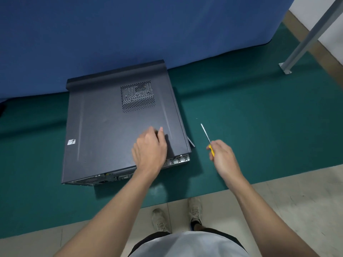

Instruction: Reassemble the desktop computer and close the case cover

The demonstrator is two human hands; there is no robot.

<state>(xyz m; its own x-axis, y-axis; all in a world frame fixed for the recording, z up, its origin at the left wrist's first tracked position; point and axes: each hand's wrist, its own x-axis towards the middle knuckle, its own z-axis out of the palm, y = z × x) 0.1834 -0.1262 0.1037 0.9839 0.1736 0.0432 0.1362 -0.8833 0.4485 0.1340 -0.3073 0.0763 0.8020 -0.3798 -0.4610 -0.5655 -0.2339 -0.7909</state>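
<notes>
The dark grey metal computer case (178, 160) lies on its side, centre-left of the frame, on the green floor mat (241, 127), with its flat side cover (104, 127) on top. My left hand (150, 148) rests loosely on the cover and grasps nothing. My right hand (221, 156) grips a yellow-handled screwdriver (205, 133). If the cover's right edge isn't seated, pressing could skew it.

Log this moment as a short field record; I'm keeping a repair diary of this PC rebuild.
case: dark grey metal desktop computer case lying flat on green surface
cover: side cover with perforated vent, on the case; fastening not visible
left: left hand rests on side cover near the rear panel
right: right hand grips yellow-handled steel screwdriver, right of the case, apart from it
</notes>
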